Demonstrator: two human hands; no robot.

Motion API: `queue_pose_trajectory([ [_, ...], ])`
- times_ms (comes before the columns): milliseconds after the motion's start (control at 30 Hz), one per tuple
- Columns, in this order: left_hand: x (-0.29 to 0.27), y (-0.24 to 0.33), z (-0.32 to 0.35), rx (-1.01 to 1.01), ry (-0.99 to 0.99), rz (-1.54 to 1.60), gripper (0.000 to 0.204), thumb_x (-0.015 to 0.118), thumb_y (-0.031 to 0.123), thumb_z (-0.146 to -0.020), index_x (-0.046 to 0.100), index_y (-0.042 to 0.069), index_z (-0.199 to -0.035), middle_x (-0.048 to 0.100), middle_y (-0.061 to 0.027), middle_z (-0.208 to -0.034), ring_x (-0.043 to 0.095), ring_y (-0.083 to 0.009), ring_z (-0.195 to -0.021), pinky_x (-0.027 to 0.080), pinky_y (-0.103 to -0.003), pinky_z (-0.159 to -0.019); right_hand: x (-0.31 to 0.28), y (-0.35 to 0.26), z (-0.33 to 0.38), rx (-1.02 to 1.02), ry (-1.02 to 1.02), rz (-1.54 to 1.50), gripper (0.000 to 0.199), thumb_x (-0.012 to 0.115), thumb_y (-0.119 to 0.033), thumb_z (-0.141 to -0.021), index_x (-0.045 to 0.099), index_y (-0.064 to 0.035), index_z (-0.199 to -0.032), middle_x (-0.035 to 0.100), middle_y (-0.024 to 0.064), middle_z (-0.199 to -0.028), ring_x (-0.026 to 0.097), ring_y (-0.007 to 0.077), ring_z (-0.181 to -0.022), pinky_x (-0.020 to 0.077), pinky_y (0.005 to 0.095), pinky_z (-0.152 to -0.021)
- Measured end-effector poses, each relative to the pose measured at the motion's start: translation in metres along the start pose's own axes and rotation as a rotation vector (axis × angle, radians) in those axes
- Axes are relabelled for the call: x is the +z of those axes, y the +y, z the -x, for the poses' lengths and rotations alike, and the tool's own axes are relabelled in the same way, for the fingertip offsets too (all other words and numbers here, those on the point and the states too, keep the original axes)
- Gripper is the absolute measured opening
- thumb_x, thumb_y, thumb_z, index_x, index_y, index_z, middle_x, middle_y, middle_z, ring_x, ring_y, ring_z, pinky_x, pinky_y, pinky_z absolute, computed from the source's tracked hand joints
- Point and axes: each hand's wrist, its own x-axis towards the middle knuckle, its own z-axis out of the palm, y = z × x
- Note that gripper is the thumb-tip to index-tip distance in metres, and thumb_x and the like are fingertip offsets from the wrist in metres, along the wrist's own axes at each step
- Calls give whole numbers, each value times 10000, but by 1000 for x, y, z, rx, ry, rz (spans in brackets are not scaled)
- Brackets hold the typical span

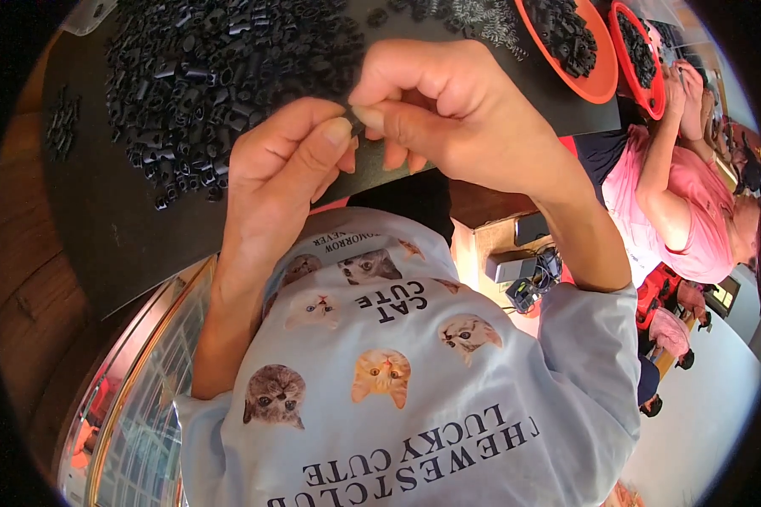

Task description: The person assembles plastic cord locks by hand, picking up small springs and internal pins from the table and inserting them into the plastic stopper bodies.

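My left hand (283,156) and my right hand (457,110) meet over the near edge of the dark table (93,211). Thumb and forefinger are pinched together on each, fingertips almost touching. Whatever they hold is tiny and mostly covered by the fingers; only a dark bit shows between them. Just beyond spreads a big heap of small black tube-like plastic pieces (203,76), nearest to my left hand. Farther off, past my right hand, lies a pile of small silvery coils like springs (490,21).
An orange-red bowl (599,80) of black pieces stands at the table's right. Beside it a red basket (654,106) holds more. A few thin black pieces (62,127) lie far left. At right sits a co-worker in a pink shirt (693,228), hands raised over the work.
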Motion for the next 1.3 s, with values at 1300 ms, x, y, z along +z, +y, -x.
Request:
queue_pose_trajectory([
  [1300,-1,-5,0,119,38,-16,215,505,141,-983,643,-21,-955,623,-40,-774,480,-46,-567,369,-190,-507,-24,30,5,-731,346,1060,294,693,-254,-719,486,-73,-614,479,67,-605,568,245,-539,452,363,-455],
])
